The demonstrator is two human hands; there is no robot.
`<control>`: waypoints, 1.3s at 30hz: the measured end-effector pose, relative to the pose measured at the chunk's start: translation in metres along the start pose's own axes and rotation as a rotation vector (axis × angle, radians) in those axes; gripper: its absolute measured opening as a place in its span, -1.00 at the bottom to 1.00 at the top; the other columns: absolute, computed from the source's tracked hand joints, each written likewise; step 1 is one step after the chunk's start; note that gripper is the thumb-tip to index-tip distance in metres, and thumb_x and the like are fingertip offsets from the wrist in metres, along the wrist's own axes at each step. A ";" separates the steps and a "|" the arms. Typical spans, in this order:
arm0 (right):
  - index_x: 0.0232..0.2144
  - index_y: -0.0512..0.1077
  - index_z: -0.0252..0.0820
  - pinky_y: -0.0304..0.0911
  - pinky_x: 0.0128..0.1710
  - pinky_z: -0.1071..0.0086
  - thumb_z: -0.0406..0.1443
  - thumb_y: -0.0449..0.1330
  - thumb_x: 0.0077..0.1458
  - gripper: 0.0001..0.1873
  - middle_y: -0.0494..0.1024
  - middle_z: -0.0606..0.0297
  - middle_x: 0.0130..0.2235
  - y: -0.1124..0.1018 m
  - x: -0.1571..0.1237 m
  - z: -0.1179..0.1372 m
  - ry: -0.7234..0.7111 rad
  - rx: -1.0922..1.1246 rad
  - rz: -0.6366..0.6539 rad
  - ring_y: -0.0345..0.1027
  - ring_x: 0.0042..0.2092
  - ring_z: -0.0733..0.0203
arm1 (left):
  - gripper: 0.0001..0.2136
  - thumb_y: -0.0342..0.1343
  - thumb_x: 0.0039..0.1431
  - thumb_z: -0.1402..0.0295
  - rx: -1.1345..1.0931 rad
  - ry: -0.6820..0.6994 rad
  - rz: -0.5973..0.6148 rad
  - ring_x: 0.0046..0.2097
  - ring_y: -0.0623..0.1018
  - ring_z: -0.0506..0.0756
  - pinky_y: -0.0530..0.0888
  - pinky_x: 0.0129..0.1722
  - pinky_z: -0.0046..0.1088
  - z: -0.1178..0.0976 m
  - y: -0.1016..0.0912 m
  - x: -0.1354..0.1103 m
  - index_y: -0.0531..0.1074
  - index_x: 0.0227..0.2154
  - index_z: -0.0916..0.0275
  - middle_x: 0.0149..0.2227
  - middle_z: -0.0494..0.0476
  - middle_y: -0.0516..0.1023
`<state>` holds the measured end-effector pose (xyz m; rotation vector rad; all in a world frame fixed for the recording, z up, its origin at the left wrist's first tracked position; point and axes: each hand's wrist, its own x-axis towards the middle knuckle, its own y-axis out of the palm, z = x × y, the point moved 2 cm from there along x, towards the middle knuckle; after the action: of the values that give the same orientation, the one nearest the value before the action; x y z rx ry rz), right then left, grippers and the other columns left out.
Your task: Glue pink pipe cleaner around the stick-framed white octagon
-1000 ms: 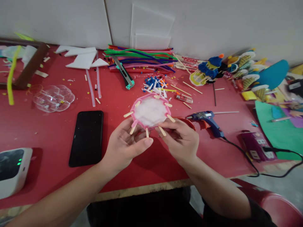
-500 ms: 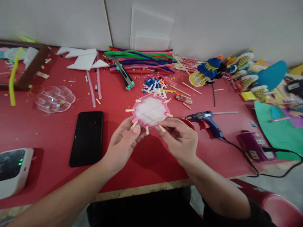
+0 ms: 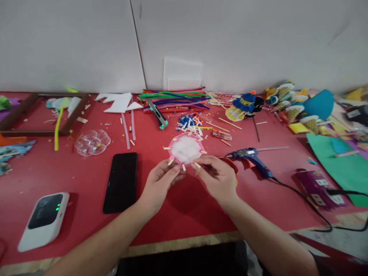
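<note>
I hold a round craft piece (image 3: 186, 148) above the red table (image 3: 71, 172): a pink ring with a white fluffy middle and several short wooden sticks poking out around its rim. My left hand (image 3: 161, 182) pinches its lower left edge with thumb and fingers. My right hand (image 3: 219, 177) grips its lower right edge. Both hands are closed on it, and the piece is tilted up toward me.
A black phone (image 3: 121, 182) lies left of my hands, a white device with green lights (image 3: 43, 221) nearer the front edge. A blue glue gun (image 3: 250, 157) with its cable lies right. Pipe cleaners (image 3: 175, 97), a utility knife (image 3: 157, 114), cut sticks (image 3: 189, 122) and paper crafts (image 3: 299, 105) fill the back.
My view has pulled back and lifted, so more wall and table show. The craft piece has turned slightly in my fingers and both hands stay on its lower edge.
</note>
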<state>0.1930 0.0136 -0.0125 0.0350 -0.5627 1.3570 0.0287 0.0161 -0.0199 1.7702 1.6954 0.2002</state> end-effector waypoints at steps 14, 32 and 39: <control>-0.43 0.59 -0.13 0.50 -0.32 0.33 -0.21 0.29 0.03 -0.87 0.68 0.23 -0.38 0.010 0.005 -0.001 0.026 0.093 -0.021 0.57 -0.35 0.14 | -0.68 0.46 -0.22 0.18 0.224 0.067 -0.026 -0.36 0.64 0.10 0.59 -0.25 -0.37 -0.002 -0.005 0.007 0.58 -0.46 0.29 -0.43 0.14 0.68; -0.41 0.58 -0.18 0.46 -0.27 0.27 -0.10 0.29 -0.01 -0.74 0.67 0.19 -0.37 0.011 0.006 -0.008 0.033 0.120 -0.011 0.56 -0.34 0.11 | -0.55 0.38 -0.21 -0.06 0.356 0.164 0.049 -0.37 0.64 0.13 0.59 -0.19 -0.26 0.000 -0.003 0.008 0.53 -0.49 0.28 -0.44 0.18 0.67; -0.41 0.58 -0.18 0.47 -0.31 0.29 -0.09 0.29 0.00 -0.73 0.67 0.19 -0.37 0.010 0.005 -0.006 0.022 0.138 0.001 0.56 -0.35 0.12 | -0.56 0.37 -0.20 -0.06 0.368 0.186 0.048 -0.41 0.61 0.10 0.59 -0.23 -0.30 -0.001 -0.002 0.006 0.53 -0.51 0.26 -0.45 0.15 0.66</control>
<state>0.1865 0.0229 -0.0184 0.1317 -0.4498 1.3936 0.0272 0.0222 -0.0224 2.1167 1.9177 0.0783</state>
